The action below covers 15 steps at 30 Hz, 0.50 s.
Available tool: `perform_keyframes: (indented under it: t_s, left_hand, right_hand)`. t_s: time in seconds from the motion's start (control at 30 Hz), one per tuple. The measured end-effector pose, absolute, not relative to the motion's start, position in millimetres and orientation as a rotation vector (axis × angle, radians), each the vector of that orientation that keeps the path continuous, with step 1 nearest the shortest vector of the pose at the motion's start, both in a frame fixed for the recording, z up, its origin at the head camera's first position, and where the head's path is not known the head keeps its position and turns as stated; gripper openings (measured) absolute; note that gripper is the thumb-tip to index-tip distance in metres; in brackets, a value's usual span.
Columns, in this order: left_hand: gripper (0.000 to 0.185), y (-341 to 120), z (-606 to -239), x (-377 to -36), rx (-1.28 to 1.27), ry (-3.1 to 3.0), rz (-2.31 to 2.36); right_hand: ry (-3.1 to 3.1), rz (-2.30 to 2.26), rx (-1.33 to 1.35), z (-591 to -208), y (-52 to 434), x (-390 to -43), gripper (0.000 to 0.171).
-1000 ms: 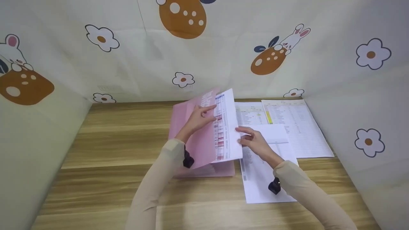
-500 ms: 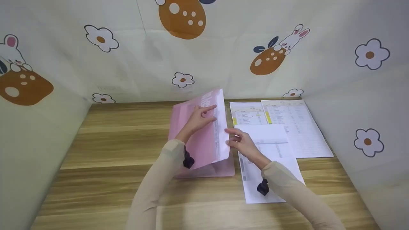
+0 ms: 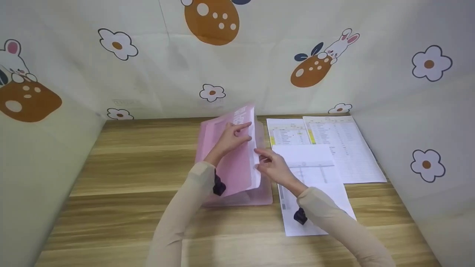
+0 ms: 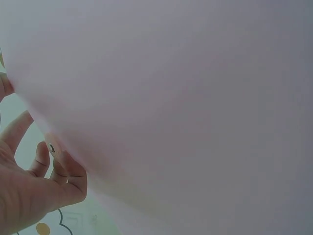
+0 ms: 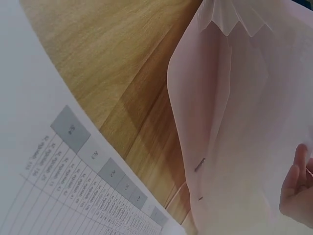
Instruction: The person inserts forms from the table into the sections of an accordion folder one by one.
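Observation:
A pink expanding file folder (image 3: 232, 155) lies on the table with its lettered cover raised at a slant. My left hand (image 3: 232, 139) is over the cover and pinches its right edge between thumb and index finger. Only a narrow white strip of a paper sheet (image 3: 255, 178) shows beyond that edge; the rest is behind the cover. My right hand (image 3: 274, 167) pinches this strip from the right. In the right wrist view, pleated pockets (image 5: 234, 19) show at the folder's end. Pale pink cover (image 4: 186, 117) fills most of the left wrist view.
Right of the folder, a printed sheet (image 3: 311, 200) lies under my right forearm. Behind it are two more printed papers with yellow marks, a left one (image 3: 287, 131) and a right one (image 3: 356, 155). Patterned fabric walls (image 3: 259, 66) bound the wooden table (image 3: 133, 159).
My right hand has moved left with the paper, which has slid behind the folder's cover until a thin strip shows. The left hand has stayed in place on the cover.

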<state>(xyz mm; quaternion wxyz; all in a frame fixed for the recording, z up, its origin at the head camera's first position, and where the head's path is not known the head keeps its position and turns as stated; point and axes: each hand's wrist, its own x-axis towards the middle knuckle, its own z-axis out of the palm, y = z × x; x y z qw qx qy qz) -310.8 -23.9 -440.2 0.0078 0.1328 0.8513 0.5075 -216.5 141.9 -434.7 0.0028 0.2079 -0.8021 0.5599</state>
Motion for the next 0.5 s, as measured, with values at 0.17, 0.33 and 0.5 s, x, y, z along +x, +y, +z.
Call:
perform_keyframes:
  t_s: [0.17,0.33,0.5]
  left_hand:
    - [0.049,-23.1,-440.0,-311.4,0.416,2.678,1.569]
    - [0.048,-21.8,-440.2,-311.9,0.386,2.665,1.569]
    - [0.047,-20.9,-439.5,-311.5,0.362,2.652,1.568]
  right_hand:
    - [-2.538,1.725,0.705,-437.6,140.3,-216.1,0.043]
    - [-2.585,1.811,0.663,-442.9,138.3,-218.6,0.045]
    - [-2.577,1.890,0.645,-445.7,137.0,-220.1,0.046]
